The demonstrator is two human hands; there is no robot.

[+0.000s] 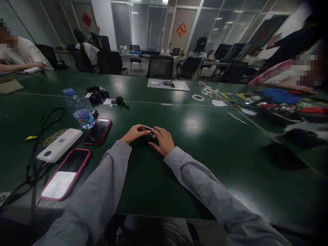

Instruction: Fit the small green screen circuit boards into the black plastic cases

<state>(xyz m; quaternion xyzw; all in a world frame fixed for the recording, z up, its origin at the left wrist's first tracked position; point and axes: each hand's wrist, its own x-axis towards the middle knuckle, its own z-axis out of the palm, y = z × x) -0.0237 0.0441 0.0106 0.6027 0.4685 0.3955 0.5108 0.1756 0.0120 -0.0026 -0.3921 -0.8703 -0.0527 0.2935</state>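
Note:
My left hand (133,133) pinches a small dark block-like object (153,135) with light metallic-looking parts, just above the green table. It is too small and too covered by fingers to tell its kind. From the other side, my right hand (164,139) curves its fingers over the object's right end, its thumb sitting lower. Left of my hands lies a phone in a red case (98,132). Nearer to me is another phone in a pink case (67,174), its screen partly bright.
A water bottle (81,111), a white numbered power bank (60,145) and black straps (34,160) lie left. Black parts (96,95) sit farther back. A white board (167,85), a tape roll (198,98) and tangled cables (276,99) occupy the far side. People sit around.

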